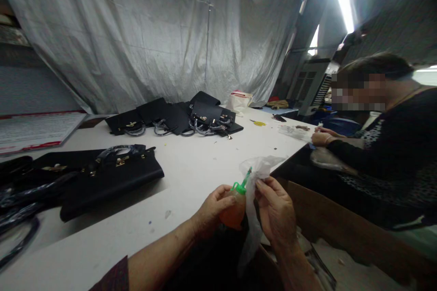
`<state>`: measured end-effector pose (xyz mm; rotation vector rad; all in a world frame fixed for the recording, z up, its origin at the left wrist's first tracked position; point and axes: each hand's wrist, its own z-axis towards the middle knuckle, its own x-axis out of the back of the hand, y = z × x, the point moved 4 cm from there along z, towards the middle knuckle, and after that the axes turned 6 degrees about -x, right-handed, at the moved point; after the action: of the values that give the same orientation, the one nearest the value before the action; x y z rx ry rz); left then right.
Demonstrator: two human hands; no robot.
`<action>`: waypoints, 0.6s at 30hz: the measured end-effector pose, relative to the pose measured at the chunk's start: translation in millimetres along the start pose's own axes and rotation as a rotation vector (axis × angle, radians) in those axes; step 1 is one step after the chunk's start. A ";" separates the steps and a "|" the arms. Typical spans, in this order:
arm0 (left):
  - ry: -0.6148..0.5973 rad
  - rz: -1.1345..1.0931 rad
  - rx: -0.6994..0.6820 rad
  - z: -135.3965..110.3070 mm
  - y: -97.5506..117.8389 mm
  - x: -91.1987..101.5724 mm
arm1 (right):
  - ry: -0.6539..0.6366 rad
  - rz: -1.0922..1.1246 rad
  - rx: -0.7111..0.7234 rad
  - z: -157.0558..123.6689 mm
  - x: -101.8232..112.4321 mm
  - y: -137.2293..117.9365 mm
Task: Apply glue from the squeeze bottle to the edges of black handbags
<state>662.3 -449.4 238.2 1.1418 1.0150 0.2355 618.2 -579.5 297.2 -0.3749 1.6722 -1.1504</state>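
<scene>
White worktable (191,163) as landmark. Squeeze bottle (233,213), amber-orange contents, held up at the table's near edge, toward its right corner. Left hand (217,200) wrapped round the body, thumb across the near face. Right hand (278,211) pinching a thin translucent white sheet (251,218) between thumb and fingertips; sheet bunched behind the green spout (246,177), tail hanging below table height.

Progress, as judged: bottle and sheet both in hand, sheet brought right up beside the spout. Contact between them unclear; nothing shows whether the handling is finished or what remains.

Orientation: spout points up, leaning right and seemingly toward the table's far side; long axis tilted off upright, base low and left.

Black handbags (119,179) on the table's left part, yellow-handled scissors (258,123) toward its far right.
</scene>
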 end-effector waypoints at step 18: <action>0.053 0.519 -0.093 -0.3 -3.6 6.8 | 0.059 -0.150 -0.054 6.2 24.4 -1.0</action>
<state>664.7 -446.6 231.4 1.3033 0.7288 0.7222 612.9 -600.4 284.1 -0.5122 1.7531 -1.2383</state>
